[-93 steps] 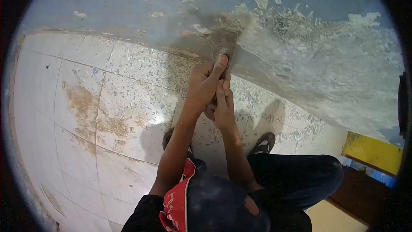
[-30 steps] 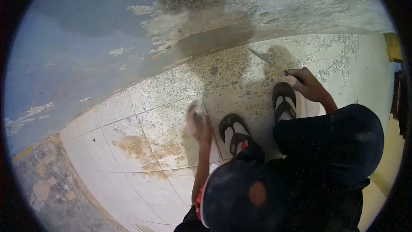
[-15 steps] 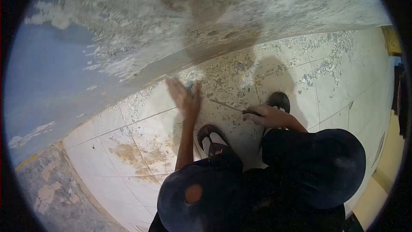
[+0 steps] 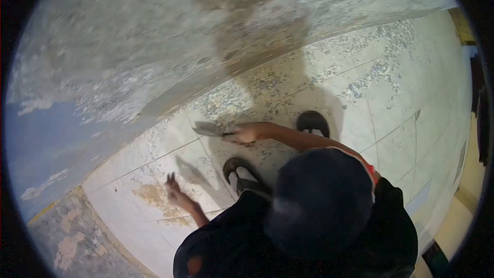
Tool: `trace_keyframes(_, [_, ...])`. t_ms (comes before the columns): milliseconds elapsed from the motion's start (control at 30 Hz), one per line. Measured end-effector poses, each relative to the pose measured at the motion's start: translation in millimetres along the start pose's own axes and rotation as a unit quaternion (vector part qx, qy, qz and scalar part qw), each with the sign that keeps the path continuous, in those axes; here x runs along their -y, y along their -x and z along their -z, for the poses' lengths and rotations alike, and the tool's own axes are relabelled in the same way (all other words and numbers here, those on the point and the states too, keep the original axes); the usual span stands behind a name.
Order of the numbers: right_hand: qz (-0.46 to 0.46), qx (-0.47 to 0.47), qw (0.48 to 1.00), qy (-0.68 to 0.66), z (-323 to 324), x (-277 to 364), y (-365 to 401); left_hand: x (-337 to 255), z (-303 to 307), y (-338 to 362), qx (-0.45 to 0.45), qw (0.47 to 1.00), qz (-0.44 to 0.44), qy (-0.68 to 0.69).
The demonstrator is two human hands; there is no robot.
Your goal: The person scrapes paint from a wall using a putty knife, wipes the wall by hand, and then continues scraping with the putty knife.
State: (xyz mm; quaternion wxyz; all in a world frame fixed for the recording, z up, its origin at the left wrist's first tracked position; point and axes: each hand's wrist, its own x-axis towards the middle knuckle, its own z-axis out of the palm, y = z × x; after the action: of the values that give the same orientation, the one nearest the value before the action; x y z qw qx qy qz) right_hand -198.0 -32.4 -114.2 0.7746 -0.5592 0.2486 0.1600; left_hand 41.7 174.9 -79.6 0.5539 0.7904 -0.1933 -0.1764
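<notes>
My right hand [image 4: 244, 134] is closed round the dark handle of a flat-bladed scraper [image 4: 207, 129]. The blade points left, just above the tiles by the foot of the wall. My right arm reaches across in front of my knee. Lower left, my left hand [image 4: 177, 195] hangs over the floor near a brownish stain [image 4: 152, 195], fingers stretched out and slightly blurred, with nothing visible in them. Paint flakes [image 4: 226, 102] lie scattered along the base of the wall [image 4: 154, 36], which has bare grey patches and some blue paint.
My shoes [image 4: 313, 122] stand on the pale tiled floor [image 4: 355, 128], with my dark-clad knees [image 4: 319, 201] in front of me. More flakes [image 4: 378, 69] spread to the right. A grey, worn surface [image 4: 67, 242] meets the tiles at lower left.
My right hand has swung left with the scraper, whose blade now shows its flat face. My left hand has drawn back from the flakes toward the lower left. The view has shifted slightly.
</notes>
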Motion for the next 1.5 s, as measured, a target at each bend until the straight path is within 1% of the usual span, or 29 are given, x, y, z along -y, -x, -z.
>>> trace_keyframes(33, [0.002, -0.065, 0.994, -0.092, 5, -5, 2, -6, 7, 3, 0.002, 1.000, -0.015, -0.016])
trace_keyframes(167, [0.009, -0.142, 0.969, -0.203, 33, -17, 23, -47, 7, 11, 0.039, 0.996, -0.046, -0.071])
trace_keyframes(267, [0.028, -0.183, 0.970, -0.159, 56, -38, 51, -85, -4, 1, 0.079, 0.991, -0.068, -0.086])
trace_keyframes(333, [0.004, -0.231, 0.949, -0.215, 65, -58, 77, -117, -11, -10, 0.237, 0.941, -0.142, -0.195])
trace_keyframes(400, [-0.023, -0.261, 0.936, -0.233, 70, -46, 123, -142, -20, -22, 0.305, 0.904, -0.166, -0.250])
trace_keyframes(433, [-0.039, -0.326, 0.929, -0.170, 74, -58, 131, -151, -21, -29, 0.345, 0.876, -0.176, -0.287])
trace_keyframes(467, [-0.055, -0.391, 0.912, -0.109, 76, -70, 137, -159, -25, -36, 0.339, 0.875, -0.181, -0.293])
trace_keyframes(533, [-0.090, -0.409, 0.902, -0.105, 73, -56, 169, -169, -34, -49, 0.521, 0.723, -0.210, -0.402])
trace_keyframes(567, [-0.087, -0.406, 0.904, -0.105, 68, -47, 179, -172, -37, -59, 0.576, 0.652, -0.236, -0.434])
trace_keyframes(600, [-0.083, -0.401, 0.908, -0.088, 64, -36, 188, -182, -47, -63, 0.571, 0.655, -0.237, -0.435])
trace_keyframes(667, [-0.079, -0.386, 0.917, -0.055, 62, -21, 199, -203, -67, -62, 0.622, 0.527, -0.298, -0.497])
trace_keyframes(733, [-0.001, -0.297, 0.946, 0.126, 65, -2, 201, -206, -88, -65, 0.643, 0.479, -0.365, -0.474])
trace_keyframes(767, [0.008, -0.283, 0.949, 0.141, 63, 24, 204, -217, -104, -61, 0.670, 0.454, -0.361, -0.463])
trace_keyframes(833, [0.059, -0.250, 0.917, 0.304, 54, 88, 223, -248, -140, -47, 0.707, 0.399, -0.348, -0.469])
trace_keyframes(867, [0.065, -0.246, 0.915, 0.313, 52, 105, 227, -256, -156, -38, 0.717, 0.378, -0.330, -0.483])
trace_keyframes(933, [0.201, -0.337, 0.795, 0.462, 50, 134, 236, -244, -183, -25, 0.765, 0.270, -0.330, -0.482])
trace_keyframes(1000, [0.166, -0.338, 0.774, 0.510, 39, 174, 247, -208, -181, -10, 0.765, 0.387, -0.351, -0.376])
trace_keyframes(1033, [0.114, -0.312, 0.800, 0.499, 37, 190, 250, -200, -183, -8, 0.750, 0.403, -0.378, -0.365])
trace_keyframes(1067, [0.149, -0.312, 0.794, 0.499, 36, 193, 252, -192, -191, -5, 0.735, 0.413, -0.409, -0.350])
trace_keyframes(1133, [0.135, -0.303, 0.769, 0.547, 28, 206, 252, -158, -232, -3, 0.758, 0.335, -0.402, -0.390])
trace_keyframes(1167, [0.135, -0.289, 0.766, 0.558, 23, 212, 250, -169, -229, 0, 0.754, 0.352, -0.400, -0.385])
trace_keyframes(1233, [0.101, -0.336, 0.710, 0.610, 5, 231, 246, -218, -226, 4, 0.678, 0.612, -0.296, -0.279])
trace_keyframes(1267, [0.097, -0.340, 0.702, 0.618, -1, 240, 243, -218, -232, 4, 0.675, 0.614, -0.306, -0.271])
trace_keyframes(1333, [0.073, -0.351, 0.592, 0.721, -16, 258, 236, -218, -242, 11, 0.574, 0.745, -0.335, 0.058])
trace_keyframes(1367, [0.100, -0.368, 0.572, 0.726, -27, 269, 233, -226, -247, 13, 0.602, 0.717, -0.279, 0.216])
trace_keyframes(1400, [0.089, -0.366, 0.564, 0.735, -39, 280, 231, -242, -244, 24, 0.593, 0.696, -0.175, 0.365])
trace_keyframes(1433, [0.073, -0.366, 0.571, 0.732, -50, 291, 229, -258, -239, 38, 0.569, 0.649, -0.065, 0.500])
trace_keyframes(1467, [0.053, -0.368, 0.578, 0.726, -61, 299, 227, -274, -234, 50, 0.574, 0.636, -0.066, 0.511])
trace_keyframes(1500, [0.036, -0.374, 0.571, 0.730, -69, 305, 225, -289, -228, 62, 0.441, 0.611, -0.029, 0.657])
